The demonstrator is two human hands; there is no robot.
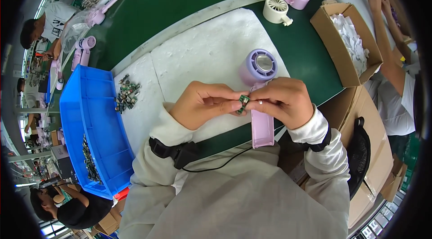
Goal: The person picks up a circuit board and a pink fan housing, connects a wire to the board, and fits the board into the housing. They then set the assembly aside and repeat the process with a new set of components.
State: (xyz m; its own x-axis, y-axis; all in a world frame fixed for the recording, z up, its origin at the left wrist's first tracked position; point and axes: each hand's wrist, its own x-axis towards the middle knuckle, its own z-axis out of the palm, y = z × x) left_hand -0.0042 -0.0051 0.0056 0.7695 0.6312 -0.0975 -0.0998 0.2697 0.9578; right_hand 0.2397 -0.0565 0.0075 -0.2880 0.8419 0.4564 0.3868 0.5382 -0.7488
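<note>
A small green circuit board (243,100) sits between the hands, the left hand (198,105) clamping its left side between thumb and finger, the right hand (286,102) pinching its right; under the right hand extends a pink handle shell (263,130), beyond it a purple fan head (252,75) over white foam (198,50), a blue bin (108,138) farther left

Bright, even, whitish light covers the counter (297,45), leaving soft shadows; the white foam sheet (202,50) at its near edge looks palest. The left hand (200,106) and right hand (287,102) look fairly sharp. Outward, the counter's far edge bows, distant detail softens and black fills the corners.
</note>
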